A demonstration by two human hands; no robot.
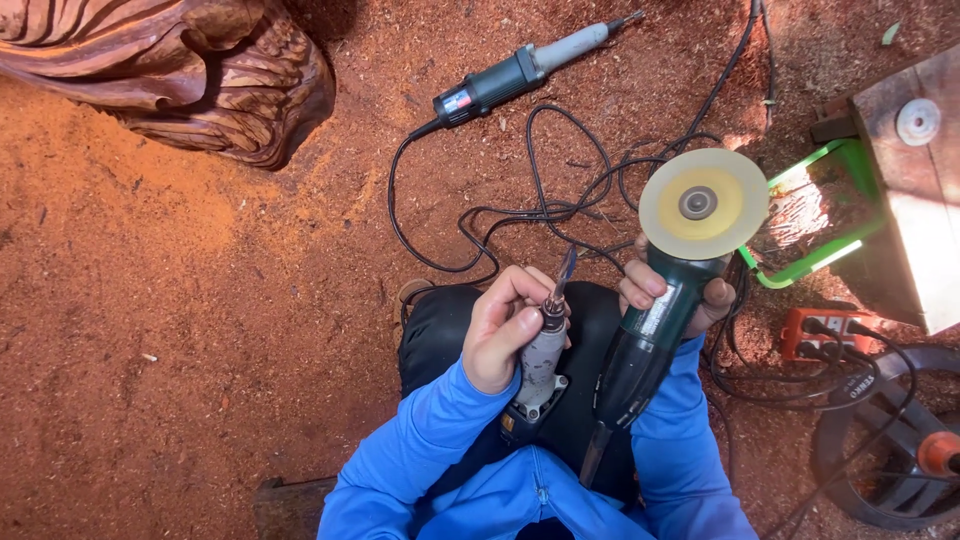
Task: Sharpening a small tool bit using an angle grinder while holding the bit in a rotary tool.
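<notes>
A heavy, rigid grinder (655,330) is gripped by the right hand (680,298); at 9 o'clock, the left hand (503,330) is wrapped round a lighter die grinder (540,365).

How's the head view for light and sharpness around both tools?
Head view: hard sun on the sawdust ground, deep shadow at top right; glare whitens the wooden board. Angle grinder's disc and the left hand on the rotary tool are sharp. Edges bow from the wide lens.
</notes>
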